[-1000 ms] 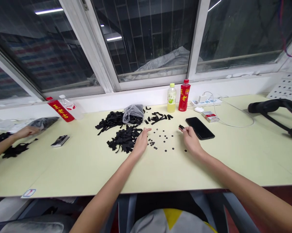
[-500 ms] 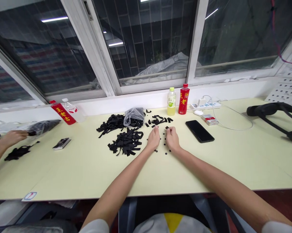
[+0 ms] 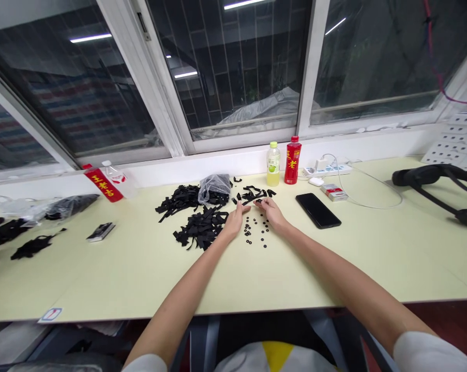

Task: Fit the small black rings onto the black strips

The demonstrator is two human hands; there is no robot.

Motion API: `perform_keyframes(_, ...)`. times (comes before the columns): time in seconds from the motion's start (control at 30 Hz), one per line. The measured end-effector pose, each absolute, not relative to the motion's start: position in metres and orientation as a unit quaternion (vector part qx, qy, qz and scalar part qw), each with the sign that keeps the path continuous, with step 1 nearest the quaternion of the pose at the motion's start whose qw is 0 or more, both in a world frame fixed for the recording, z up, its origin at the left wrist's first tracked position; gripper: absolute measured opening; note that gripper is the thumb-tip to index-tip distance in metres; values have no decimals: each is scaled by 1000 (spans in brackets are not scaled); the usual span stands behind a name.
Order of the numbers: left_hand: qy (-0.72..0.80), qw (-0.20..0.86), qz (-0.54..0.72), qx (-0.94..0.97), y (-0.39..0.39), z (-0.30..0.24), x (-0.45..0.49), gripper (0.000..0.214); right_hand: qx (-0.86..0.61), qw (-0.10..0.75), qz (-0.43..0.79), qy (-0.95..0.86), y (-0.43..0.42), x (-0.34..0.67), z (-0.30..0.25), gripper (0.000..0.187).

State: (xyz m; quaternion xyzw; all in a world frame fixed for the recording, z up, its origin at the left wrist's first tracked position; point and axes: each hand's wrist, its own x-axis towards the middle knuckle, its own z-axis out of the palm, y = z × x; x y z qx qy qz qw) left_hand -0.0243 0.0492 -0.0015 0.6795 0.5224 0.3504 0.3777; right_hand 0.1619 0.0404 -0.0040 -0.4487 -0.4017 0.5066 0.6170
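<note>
My left hand (image 3: 235,219) and my right hand (image 3: 268,209) lie close together on the pale yellow table (image 3: 140,279), fingertips nearly meeting. A thin black strip (image 3: 249,200) lies at my right fingers, which seem pinched on it. My left fingers look apart and empty. Just below both hands is a small group of black rings (image 3: 254,231). Left of my left hand is a heap of black strips (image 3: 199,228), touching its fingers' side. Another heap (image 3: 181,200) sits behind it, beside a clear plastic bag (image 3: 214,188). Loose black scraps (image 3: 253,194) lie beyond my fingertips.
A black phone (image 3: 317,211) lies to the right of my hands. Along the window stand a green-capped bottle (image 3: 273,165), a red bottle (image 3: 292,161) and a power strip (image 3: 326,170) with a white cable. Black scraps (image 3: 33,248) and a bag (image 3: 71,206) lie far left.
My right hand has moved left towards my left hand, and the rings now sit in a tighter group. The other person's hand at the left has gone from view.
</note>
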Motion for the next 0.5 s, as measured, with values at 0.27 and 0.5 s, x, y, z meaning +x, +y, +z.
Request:
perform_keyframes(0.27,489,359,323,727,32,-10,7,71,-461,611,528,-369,27,162,-2,46)
perform_keyframes(0.5,411,305,258,819,-20,-33,-18,82,-460,630,513,-357,-29,157,-32,51)
